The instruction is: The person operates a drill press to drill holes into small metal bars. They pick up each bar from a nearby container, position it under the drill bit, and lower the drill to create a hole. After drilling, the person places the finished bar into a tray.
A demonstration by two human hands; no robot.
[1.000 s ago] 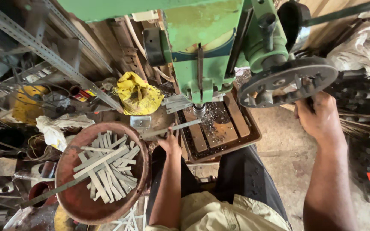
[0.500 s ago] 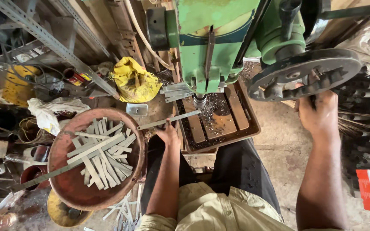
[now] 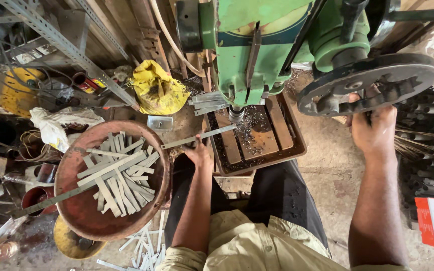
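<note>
A yellow bag (image 3: pixel 157 91) lies behind a rusty bowl (image 3: pixel 76 211) of metal strips (image 3: pixel 116 173)

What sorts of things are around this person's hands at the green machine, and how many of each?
Green drill machine: 1
Dark handwheel, gripped by the right hand: 1
Metal strip held by the left hand: 1
Rusty round pan of cut strips: 1
Wooden tray: 1
Yellow bag: 1
Total: 6

We see a dull grey metal strip (image 3: pixel 199 137), a rusty matt metal bowl (image 3: pixel 76 211), glossy green painted machine (image 3: pixel 257 45), and crumpled yellow cloth (image 3: pixel 157 90).
</note>
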